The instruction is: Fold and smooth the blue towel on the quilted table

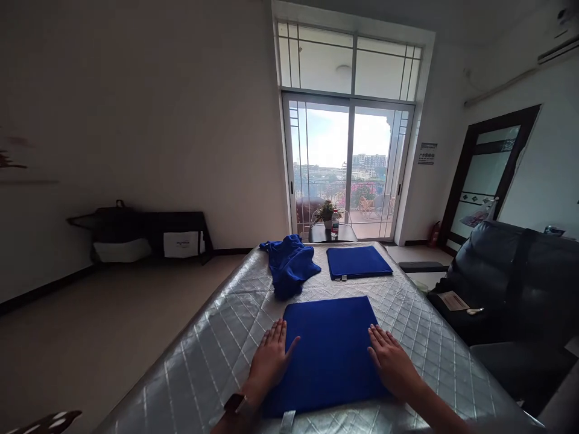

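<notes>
A flat blue folded cloth [332, 355] lies right in front of me, a pale tag showing at its near edge. My left hand [271, 352] rests along its left edge, fingers stretched forward and thumb lying on the fabric. On the opposite edge, my right hand [391, 355] lies with its fingers extended, the tips touching the cloth. Neither hand grips anything. Farther back are a crumpled blue cloth [292, 265] on the left and a second neatly folded blue cloth [359, 262] on the right, with a small tag at its front edge.
The quilted silver surface [212, 343] carries all the cloths. A black armchair [511, 283] stands to the right, with a card [453, 301] on it. Beyond the far edge is a small dark table [316, 234] with a potted plant [327, 212] and a bottle [335, 224].
</notes>
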{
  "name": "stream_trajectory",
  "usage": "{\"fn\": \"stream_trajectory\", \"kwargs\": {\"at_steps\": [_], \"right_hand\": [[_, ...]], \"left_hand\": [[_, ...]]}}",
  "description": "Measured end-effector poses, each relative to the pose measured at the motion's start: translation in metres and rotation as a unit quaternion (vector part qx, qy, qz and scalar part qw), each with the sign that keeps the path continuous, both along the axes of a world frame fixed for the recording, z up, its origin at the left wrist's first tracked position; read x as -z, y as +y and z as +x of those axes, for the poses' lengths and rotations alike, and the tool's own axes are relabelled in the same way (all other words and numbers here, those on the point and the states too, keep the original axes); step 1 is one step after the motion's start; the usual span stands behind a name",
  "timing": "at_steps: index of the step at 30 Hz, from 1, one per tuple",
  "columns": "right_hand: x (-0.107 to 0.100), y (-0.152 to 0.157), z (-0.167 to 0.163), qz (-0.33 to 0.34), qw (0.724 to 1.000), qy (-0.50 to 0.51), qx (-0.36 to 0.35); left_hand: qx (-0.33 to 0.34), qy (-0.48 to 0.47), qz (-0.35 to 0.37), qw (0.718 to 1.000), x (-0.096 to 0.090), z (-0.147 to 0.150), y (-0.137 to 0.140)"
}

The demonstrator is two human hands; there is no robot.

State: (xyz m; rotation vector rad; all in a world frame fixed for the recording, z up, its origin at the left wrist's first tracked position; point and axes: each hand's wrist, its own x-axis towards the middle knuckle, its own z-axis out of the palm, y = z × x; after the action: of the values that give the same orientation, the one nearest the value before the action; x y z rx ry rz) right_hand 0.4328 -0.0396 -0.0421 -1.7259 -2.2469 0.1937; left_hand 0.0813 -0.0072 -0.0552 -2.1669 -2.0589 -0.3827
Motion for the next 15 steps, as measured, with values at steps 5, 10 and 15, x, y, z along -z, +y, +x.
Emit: {"fn": "stream_trajectory", "kwargs": {"at_steps": [5,10,15], "right_hand": [[0.035,-0.039,0.029,-0.055,0.998,0.024,-0.017],[0.054,-0.035,0.038,-0.044,0.998,0.029,-0.025],[0.065,-0.023,0.040,-0.034,0.999,0.004,-0.034]], "left_hand": [[0.083,-0.049,-0.008,0.995,-0.022,0.052,-0.011],[0.294,-0.128,-0.082,0.944,-0.019,0.153,-0.026],[0.323,-0.172,-0.131,0.921,-0.009,0.195,-0.028]]}}
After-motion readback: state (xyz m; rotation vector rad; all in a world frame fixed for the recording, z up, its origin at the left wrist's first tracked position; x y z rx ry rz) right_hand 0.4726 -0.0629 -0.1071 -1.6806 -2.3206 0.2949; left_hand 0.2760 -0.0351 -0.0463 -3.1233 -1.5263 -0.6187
